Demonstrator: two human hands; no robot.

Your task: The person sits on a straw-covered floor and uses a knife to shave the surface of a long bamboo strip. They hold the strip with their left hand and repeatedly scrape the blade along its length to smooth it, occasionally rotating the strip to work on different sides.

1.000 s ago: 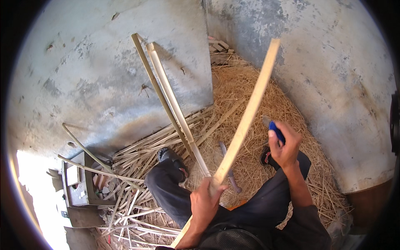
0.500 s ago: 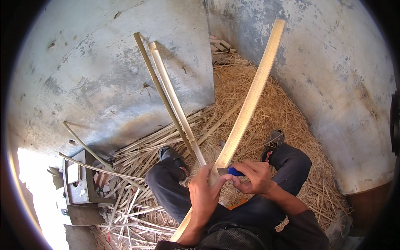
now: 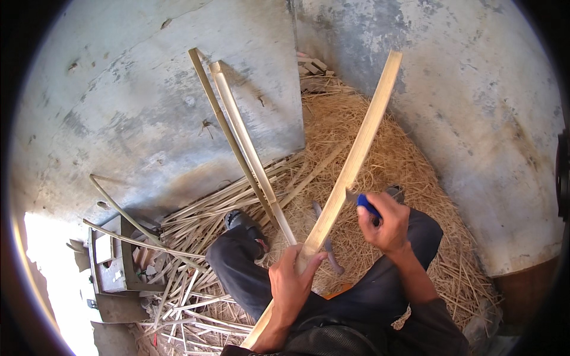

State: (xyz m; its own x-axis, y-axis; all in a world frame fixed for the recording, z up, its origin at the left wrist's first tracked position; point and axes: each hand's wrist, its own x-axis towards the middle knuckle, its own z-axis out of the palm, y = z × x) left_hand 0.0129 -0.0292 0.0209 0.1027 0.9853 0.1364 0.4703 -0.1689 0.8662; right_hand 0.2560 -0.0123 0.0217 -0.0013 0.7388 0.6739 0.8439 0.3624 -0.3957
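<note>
A long split-bamboo strip (image 3: 362,142) slants from under my left forearm up toward the far right. My left hand (image 3: 291,276) is wrapped round its lower part, the thumb along the right edge. In my right hand (image 3: 389,225) is a knife with a blue handle (image 3: 368,206), gripped in a fist. Its short blade (image 3: 351,196) meets the strip's right edge about midway along. A curved tool with a greyish-brown handle (image 3: 336,266) lies on the floor between my legs, partly behind the strip.
Two bamboo poles (image 3: 246,142) lean on the wall at left. Loose bamboo strips (image 3: 202,207) are piled below them, with shavings (image 3: 409,160) heaped toward the right wall (image 3: 475,118). A worn grey box (image 3: 113,255) with rubble stands at far left. My shoe (image 3: 240,222) rests beside the strips.
My right hand with the knife has moved away from my left hand, up and to the right along the strip. The strip's far end has dipped. The curved tool now shows more.
</note>
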